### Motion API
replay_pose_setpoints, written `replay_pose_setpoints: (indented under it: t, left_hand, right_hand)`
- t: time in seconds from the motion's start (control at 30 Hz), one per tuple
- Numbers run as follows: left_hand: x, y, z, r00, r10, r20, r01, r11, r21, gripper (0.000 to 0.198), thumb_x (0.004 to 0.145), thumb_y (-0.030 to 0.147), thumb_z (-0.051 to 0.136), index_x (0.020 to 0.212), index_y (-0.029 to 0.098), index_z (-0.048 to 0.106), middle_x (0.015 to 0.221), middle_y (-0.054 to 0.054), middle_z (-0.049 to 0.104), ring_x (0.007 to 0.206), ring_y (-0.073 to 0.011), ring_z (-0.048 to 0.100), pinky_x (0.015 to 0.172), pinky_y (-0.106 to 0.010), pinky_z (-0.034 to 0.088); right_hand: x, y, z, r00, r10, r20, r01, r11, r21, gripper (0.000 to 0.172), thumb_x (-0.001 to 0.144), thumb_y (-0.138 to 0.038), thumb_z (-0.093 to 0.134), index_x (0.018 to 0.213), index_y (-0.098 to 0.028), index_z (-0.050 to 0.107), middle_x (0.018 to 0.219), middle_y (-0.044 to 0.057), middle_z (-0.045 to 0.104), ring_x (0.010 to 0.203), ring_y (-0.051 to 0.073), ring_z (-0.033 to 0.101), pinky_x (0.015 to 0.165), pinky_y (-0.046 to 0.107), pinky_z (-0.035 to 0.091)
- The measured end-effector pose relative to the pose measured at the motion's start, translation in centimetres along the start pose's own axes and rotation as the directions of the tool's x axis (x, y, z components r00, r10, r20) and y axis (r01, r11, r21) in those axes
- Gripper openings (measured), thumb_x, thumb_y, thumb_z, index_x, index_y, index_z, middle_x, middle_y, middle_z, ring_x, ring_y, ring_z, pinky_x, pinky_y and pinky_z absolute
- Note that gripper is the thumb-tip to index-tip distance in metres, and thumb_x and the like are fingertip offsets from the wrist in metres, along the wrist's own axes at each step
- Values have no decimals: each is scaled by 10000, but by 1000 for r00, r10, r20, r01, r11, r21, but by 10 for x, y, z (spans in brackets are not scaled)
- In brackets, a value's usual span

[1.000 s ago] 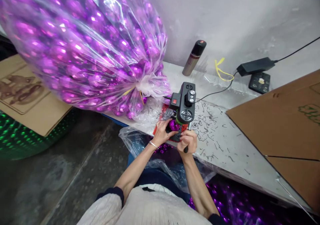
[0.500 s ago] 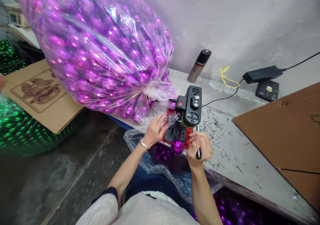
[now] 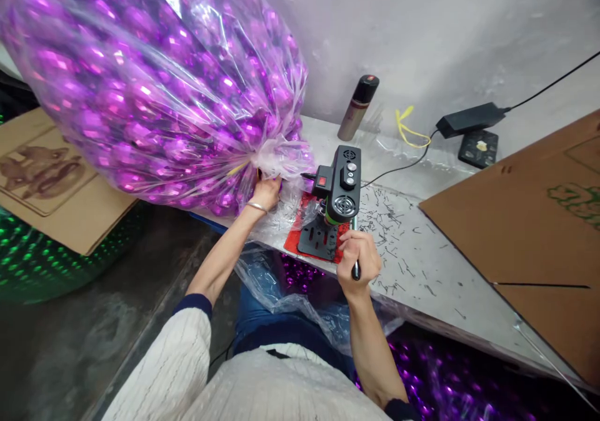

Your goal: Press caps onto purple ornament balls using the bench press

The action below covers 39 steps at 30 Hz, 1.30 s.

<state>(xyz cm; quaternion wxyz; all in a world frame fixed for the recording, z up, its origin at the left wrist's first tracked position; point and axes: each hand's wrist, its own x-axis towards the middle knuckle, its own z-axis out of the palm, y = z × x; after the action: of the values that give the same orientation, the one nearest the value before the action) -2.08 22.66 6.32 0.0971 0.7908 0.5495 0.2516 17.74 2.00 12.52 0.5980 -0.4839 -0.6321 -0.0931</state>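
My right hand [image 3: 359,255] is closed round the thin lever handle of a small black bench drill [image 3: 340,187]. The drill stands on a black base plate [image 3: 319,241] over a red mat [image 3: 294,244], and nothing lies on the plate. My left hand [image 3: 265,191] reaches left to the tied neck of a huge clear bag of shiny purple balls [image 3: 154,90]. Its fingers are buried in the plastic folds there and hidden. A bracelet sits on that wrist.
Small dark metal bits litter the grey table [image 3: 407,246]. A spray can [image 3: 359,105], yellow tie [image 3: 410,130] and power adapter [image 3: 469,119] line the wall. Cardboard sheets lie right [image 3: 515,221] and left [image 3: 47,177]. An open bag of purple balls [image 3: 300,280] hangs below the table edge.
A purple ball held at the drill has come off the plate and dropped out of sight. My left hand moved from the drill to the big bag's neck. The right stays on the lever.
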Motion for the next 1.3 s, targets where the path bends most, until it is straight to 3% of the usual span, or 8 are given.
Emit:
replay_pose_setpoints:
  t: [0.1,0.17,0.3,0.4,0.7,0.97,1.17,1.3]
  left_hand:
    - [-32,18,-10,999,4,51,6,980,-196,489,876,407,732,1272,146,614,1176,-158,721,1104,-319,707,981,-418,556]
    - [-58,32,-6,999,-21,43,38,887,-459,485,924,487,672,1296,187,591,1191,-116,729,1058,-257,730,938,-368,582]
    - [-106,51,20,991,-39,128,126,598,-791,573,884,568,713,1294,202,549,1139,-112,757,989,-210,760,868,-333,612]
    - [-130,60,41,988,-45,148,150,527,-837,673,803,601,790,1286,209,537,1141,-120,758,1003,-219,766,880,-349,620]
    - [-131,75,59,990,133,-49,-140,868,-476,695,783,664,763,1276,194,625,1180,-139,729,1135,-299,694,999,-460,549]
    - [-127,82,60,993,104,-56,-118,911,-396,708,812,714,687,1287,194,608,1144,-132,726,1058,-291,700,968,-447,534]
    - [-115,86,52,979,204,-1,-191,914,-358,658,867,687,657,1277,173,626,1033,-122,736,1019,-298,700,962,-447,529]
    - [-118,92,64,985,162,-50,-169,904,-393,650,921,666,605,1346,176,581,1211,-152,701,1158,-304,669,1003,-457,516]
  right_hand:
    - [2,0,-1,1000,-12,10,12,1000,-18,257,961,-105,459,744,-229,521,709,-7,614,644,126,601,605,271,457]
    - [3,-1,-2,1000,-12,14,13,1000,-20,263,964,-110,455,739,-229,519,700,-8,612,644,126,602,603,270,454]
    - [6,-2,-3,1000,24,19,-24,1000,-3,258,967,-116,466,744,-227,530,702,-5,618,666,133,613,628,278,462]
    - [15,-5,-4,998,63,14,-63,998,1,267,979,-128,454,746,-229,537,693,-5,613,663,138,614,641,292,465]
    - [28,-10,-6,993,117,15,-116,993,-2,270,995,-156,460,746,-231,532,689,-8,598,662,135,610,634,295,464]
    - [21,-8,-6,992,123,12,-123,992,1,255,990,-172,457,761,-231,551,698,-2,608,670,146,614,639,306,474]
    - [20,-8,-7,994,104,37,-103,994,-23,246,991,-158,448,772,-231,533,707,-2,600,685,140,609,644,301,472]
    - [19,-8,-9,996,73,43,-72,997,-24,233,982,-134,458,784,-228,540,717,0,614,689,137,612,639,292,468]
